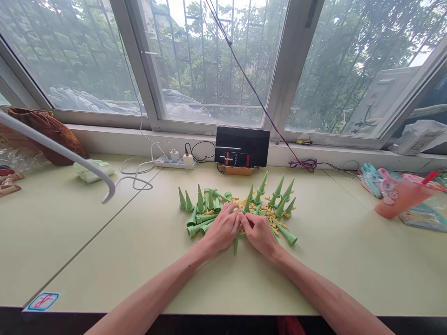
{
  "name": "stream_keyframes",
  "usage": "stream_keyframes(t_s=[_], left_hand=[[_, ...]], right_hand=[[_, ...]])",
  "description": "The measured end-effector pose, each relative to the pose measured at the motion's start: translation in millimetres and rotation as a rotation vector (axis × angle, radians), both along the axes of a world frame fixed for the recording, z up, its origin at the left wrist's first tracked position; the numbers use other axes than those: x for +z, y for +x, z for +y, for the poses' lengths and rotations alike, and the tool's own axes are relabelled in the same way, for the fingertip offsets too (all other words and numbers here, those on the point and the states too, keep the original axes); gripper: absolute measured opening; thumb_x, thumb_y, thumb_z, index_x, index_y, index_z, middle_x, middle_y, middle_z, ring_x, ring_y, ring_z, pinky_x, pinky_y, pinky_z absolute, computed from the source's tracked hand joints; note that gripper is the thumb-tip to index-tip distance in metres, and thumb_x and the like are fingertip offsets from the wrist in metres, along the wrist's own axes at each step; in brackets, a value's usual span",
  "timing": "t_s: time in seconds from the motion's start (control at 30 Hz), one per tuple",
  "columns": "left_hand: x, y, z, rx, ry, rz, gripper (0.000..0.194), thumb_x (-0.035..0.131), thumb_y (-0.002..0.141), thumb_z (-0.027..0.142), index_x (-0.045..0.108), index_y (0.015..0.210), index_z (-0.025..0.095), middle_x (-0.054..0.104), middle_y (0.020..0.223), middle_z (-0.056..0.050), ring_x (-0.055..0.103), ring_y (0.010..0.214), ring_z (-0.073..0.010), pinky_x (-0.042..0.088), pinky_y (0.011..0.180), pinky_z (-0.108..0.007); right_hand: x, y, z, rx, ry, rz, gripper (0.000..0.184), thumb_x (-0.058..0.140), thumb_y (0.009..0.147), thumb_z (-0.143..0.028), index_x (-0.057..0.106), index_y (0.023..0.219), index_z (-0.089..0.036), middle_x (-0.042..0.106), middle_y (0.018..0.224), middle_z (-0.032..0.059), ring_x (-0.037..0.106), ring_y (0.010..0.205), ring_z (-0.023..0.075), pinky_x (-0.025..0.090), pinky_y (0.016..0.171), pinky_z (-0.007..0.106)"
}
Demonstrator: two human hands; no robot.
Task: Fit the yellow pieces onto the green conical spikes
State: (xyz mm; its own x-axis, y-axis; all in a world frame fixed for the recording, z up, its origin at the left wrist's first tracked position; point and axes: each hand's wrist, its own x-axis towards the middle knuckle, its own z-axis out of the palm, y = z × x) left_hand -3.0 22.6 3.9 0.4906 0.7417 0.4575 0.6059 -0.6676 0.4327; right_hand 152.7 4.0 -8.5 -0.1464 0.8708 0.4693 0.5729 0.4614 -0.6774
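Note:
My left hand (223, 229) and my right hand (260, 234) meet at the front of a pile of plastic pieces, fingertips almost touching. From under my left fingers a green plastic spike (236, 245) sticks out, its point towards me. My left hand is closed on this spike; its wide end is hidden. The right thumb and fingers are pinched together against it, and what they hold is hidden. Around both hands lie hollow green spikes (289, 237) and small yellow plastic pieces (273, 216). Several green spikes (278, 188) stand upright with points up, on both sides.
Behind the pile a phone (238, 160) leans against a black tablet (242, 139). A power strip (174, 162) with white cables is at back left. A tissue pack (93, 170) and a white curved rod (63, 144) are on the left. A pink cup (401, 197) stands tilted-looking at right.

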Motion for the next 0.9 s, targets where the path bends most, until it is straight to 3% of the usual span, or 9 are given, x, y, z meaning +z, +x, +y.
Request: stream_keyframes(t_s=[0.23,0.43,0.7,0.9], left_hand=[[6.7,0,-7,0.033,-0.040,-0.069,0.037,0.031,0.104,0.027,0.066,0.096,0.017,0.057,0.127,-0.010,0.051,0.126,-0.0238,0.048,0.105,-0.043],[7.4,1,-10,0.023,-0.005,-0.097,0.036,0.035,0.103,0.027,0.063,0.124,0.019,0.056,0.135,-0.011,0.049,0.131,-0.0257,0.047,0.109,-0.045],[7.4,2,-14,-0.105,0.044,-0.100,0.036,0.039,0.101,0.024,0.058,0.133,0.024,0.055,0.137,-0.010,0.049,0.130,-0.0252,0.043,0.112,-0.048],[9.0,2,-15,-0.120,0.062,-0.105,0.037,0.043,0.100,0.023,0.057,0.134,0.026,0.055,0.137,-0.009,0.049,0.130,-0.0252,0.046,0.110,-0.046]], right_hand=[[5.0,1,-1,-0.048,-0.062,0.145,0.038,0.043,0.101,-0.045,0.053,0.073,-0.020,0.061,0.063,-0.0004,0.049,0.051,0.0129,0.036,0.054,0.025],[12.3,1,-2,-0.134,-0.093,0.344,0.031,0.045,0.099,-0.048,0.056,0.094,-0.020,0.067,0.079,0.0040,0.061,0.059,0.0161,0.044,0.057,0.027],[11.6,2,-1,-0.173,-0.089,0.387,0.032,0.045,0.099,-0.048,0.059,0.100,-0.019,0.070,0.092,0.0083,0.063,0.063,0.0173,0.045,0.055,0.027],[10.9,1,-1,-0.150,-0.096,0.393,0.029,0.047,0.098,-0.046,0.059,0.099,-0.019,0.071,0.092,0.0084,0.065,0.064,0.0179,0.047,0.055,0.028]])
